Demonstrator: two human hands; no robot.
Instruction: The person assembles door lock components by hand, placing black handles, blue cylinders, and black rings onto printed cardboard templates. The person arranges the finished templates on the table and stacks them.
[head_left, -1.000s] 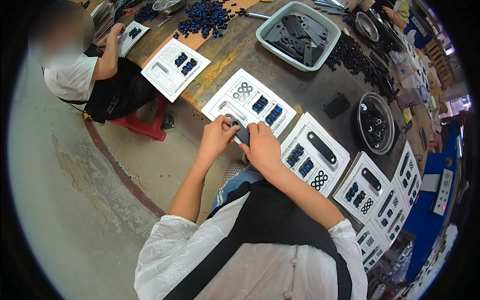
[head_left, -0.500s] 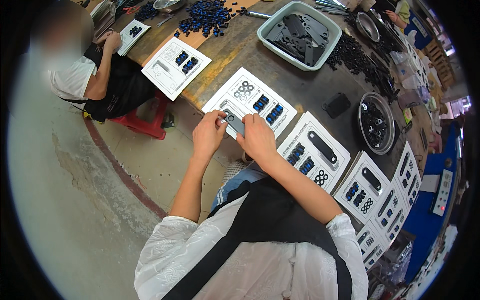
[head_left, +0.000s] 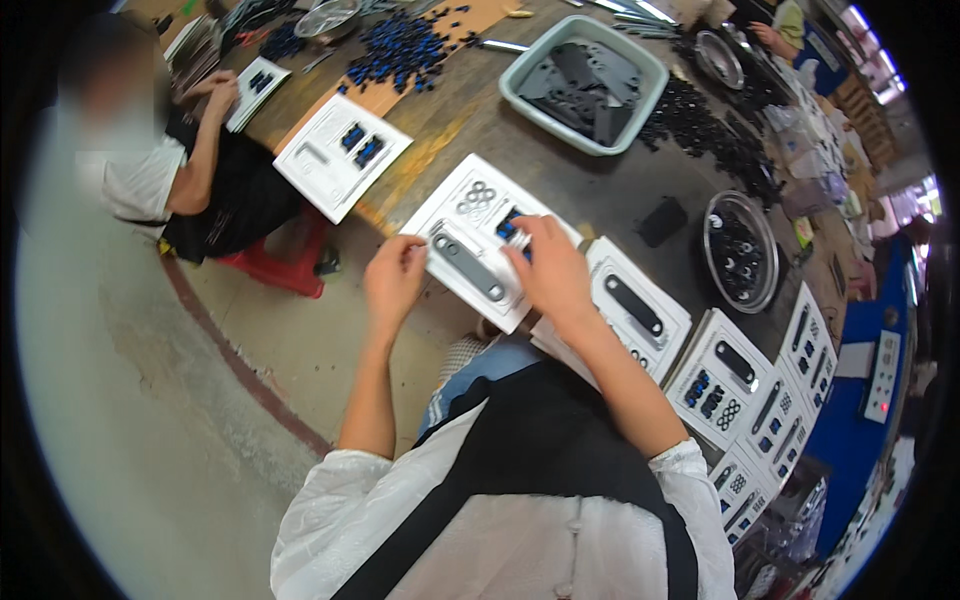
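A dark grey, long plate (head_left: 468,266) with rounded ends and holes lies on a white printed card (head_left: 430,222) at the table's near edge. Close to the card's left edge, my left hand (head_left: 394,282) has its fingers curled in; what they hold, if anything, is hidden. My right hand (head_left: 556,270) reaches over the card's right side, thumb and fingers around blue-and-black pieces (head_left: 508,224) that it partly covers. Black rings (head_left: 476,198) sit at the card's upper part.
Similar cards (head_left: 640,305) run along the right edge, another card (head_left: 343,155) lies at left. Behind are a pale tub (head_left: 640,112) of dark plates, a metal bowl (head_left: 768,285) of black parts and a blue-and-black pile (head_left: 400,50). A co-worker (head_left: 190,150) sits at left.
The plate was between both hands; now it lies on the card, released. My right hand has moved right onto the blue-and-black pieces. My left hand has drawn back left and slightly down.
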